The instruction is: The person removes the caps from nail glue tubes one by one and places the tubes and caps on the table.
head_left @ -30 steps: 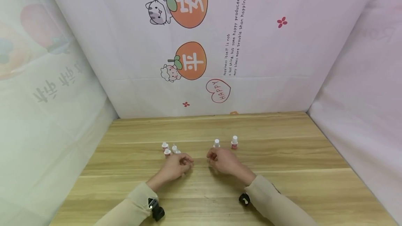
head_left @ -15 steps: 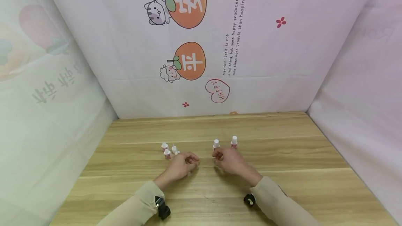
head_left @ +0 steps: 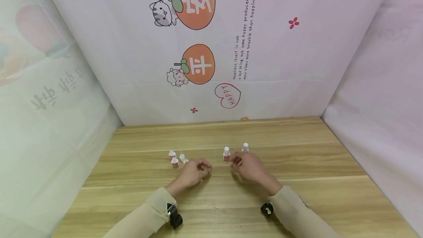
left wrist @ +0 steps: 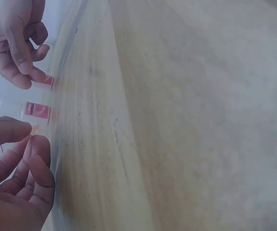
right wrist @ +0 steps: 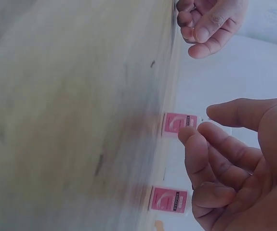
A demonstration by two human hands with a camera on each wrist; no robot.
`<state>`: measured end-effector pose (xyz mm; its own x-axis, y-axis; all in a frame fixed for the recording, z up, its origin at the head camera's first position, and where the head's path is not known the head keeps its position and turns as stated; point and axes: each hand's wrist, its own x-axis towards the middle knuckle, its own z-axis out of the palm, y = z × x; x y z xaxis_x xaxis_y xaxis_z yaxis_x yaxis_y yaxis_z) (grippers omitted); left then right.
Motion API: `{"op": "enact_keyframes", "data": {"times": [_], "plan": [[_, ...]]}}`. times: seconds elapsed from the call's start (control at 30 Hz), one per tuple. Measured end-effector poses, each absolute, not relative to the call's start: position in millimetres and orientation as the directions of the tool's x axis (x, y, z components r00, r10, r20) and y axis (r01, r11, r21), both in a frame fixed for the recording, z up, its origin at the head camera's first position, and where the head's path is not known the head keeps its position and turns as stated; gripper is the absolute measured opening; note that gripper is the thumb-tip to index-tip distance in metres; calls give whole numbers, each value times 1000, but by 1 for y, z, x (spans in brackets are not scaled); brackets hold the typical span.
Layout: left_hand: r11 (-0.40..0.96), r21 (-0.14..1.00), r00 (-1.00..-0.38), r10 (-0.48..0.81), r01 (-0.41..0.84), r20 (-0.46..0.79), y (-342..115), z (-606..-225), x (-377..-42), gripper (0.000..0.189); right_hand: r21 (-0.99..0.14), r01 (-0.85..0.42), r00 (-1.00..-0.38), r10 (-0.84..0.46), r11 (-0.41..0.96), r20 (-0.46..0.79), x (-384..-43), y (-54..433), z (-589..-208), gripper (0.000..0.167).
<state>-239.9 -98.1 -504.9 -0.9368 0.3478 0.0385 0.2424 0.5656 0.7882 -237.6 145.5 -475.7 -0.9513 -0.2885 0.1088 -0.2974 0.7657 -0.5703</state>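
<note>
My left hand (head_left: pixel 194 172) hovers low over the table with loosely bent fingers, just right of a group of small white pieces. In the left wrist view its thumb and index tips come close together, with nothing seen between them. My right hand (head_left: pixel 250 166) has its fingers loosely bent too; in the right wrist view thumb and index stand apart, holding nothing. A small white-capped bottle (head_left: pixel 226 154) with a pink label stands upright just left of the right fingertips. Behind that hand, a second such bottle (head_left: pixel 245 147) has its lower part hidden.
Left of my left hand are two small pink-labelled bottles, a rear one (head_left: pixel 172 155) and a front one (head_left: pixel 175 163). Beside them are a white narrow-tipped piece (head_left: pixel 182 157) and another white piece partly hidden. Printed white cloth (head_left: pixel 271 94) walls the wooden table (head_left: pixel 218 194).
My right hand has moved right, uncovering the nearer capped bottle and now overlapping the farther one in the head view. My left hand has shifted slightly right. The bottles stay in place.
</note>
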Motion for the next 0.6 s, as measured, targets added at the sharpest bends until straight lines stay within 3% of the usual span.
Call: {"op": "enact_keyframes", "data": {"times": [0.6], "plan": [[588, 783, -942, 336, 203, -8, -83, -500, -249, 15, -576, -244, -970, -197, 780, 144, -249, 148, -469, 12]]}}
